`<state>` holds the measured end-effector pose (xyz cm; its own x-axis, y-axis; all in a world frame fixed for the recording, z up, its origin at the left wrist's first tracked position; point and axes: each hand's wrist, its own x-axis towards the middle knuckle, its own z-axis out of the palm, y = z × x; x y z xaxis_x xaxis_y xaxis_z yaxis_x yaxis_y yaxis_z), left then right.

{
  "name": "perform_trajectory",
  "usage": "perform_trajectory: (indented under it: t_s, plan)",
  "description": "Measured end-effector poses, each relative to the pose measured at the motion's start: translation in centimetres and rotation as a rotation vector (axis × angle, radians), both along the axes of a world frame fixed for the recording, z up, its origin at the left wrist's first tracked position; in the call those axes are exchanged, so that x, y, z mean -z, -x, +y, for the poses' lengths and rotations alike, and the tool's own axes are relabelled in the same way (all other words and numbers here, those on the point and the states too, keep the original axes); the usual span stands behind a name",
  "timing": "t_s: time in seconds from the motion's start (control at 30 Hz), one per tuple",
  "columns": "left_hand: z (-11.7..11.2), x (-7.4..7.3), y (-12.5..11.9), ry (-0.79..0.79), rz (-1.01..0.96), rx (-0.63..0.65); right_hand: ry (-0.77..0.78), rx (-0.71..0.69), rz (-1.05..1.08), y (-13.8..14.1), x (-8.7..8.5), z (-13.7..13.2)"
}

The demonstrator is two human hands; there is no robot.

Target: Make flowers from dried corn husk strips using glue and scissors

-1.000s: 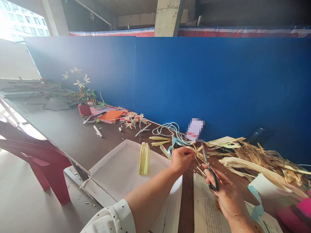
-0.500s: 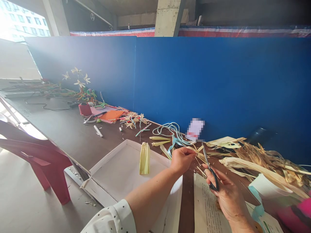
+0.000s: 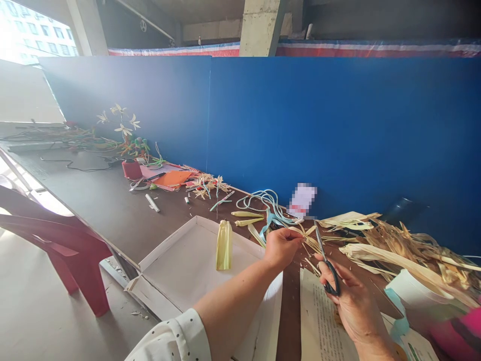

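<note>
My left hand (image 3: 281, 246) pinches a thin pale straw strip (image 3: 307, 242) over the brown table (image 3: 105, 200). My right hand (image 3: 347, 296) grips black-handled scissors (image 3: 325, 260), whose blades point up and away, right beside the strip. A printed paper sheet (image 3: 319, 321) lies under my right hand. A folded yellow-green leaf piece (image 3: 224, 244) rests in the open white cardboard box lid (image 3: 180, 271) to the left of my left hand.
Dried husks (image 3: 406, 250) are heaped at the right, with a white cup (image 3: 413, 296) and something pink (image 3: 458, 331). Light-blue cords (image 3: 263, 200), orange paper (image 3: 173, 178), a red pot with straw flowers (image 3: 130, 168) sit further back. A blue partition (image 3: 300, 125) backs the table. A red plastic chair (image 3: 56, 240) stands left.
Hardly anything differs; my right hand with the scissors has shifted very slightly, and my left hand keeps its pinch on the strip.
</note>
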<state>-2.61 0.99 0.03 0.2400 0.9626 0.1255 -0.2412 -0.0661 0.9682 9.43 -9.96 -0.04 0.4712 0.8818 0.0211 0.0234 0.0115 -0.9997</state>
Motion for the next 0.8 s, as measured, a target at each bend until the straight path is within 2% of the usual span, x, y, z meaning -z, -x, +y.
perform_trajectory:
  t_s: [0.27, 0.8]
  plan:
    - [0.07, 0.09, -0.05, 0.009, 0.005, 0.000, -0.009, -0.002, -0.052, 0.04, -0.01, 0.06]
    - [-0.09, -0.19, 0.12, -0.029, 0.071, -0.003, -0.001, 0.022, -0.015, 0.39, -0.46, -0.04]
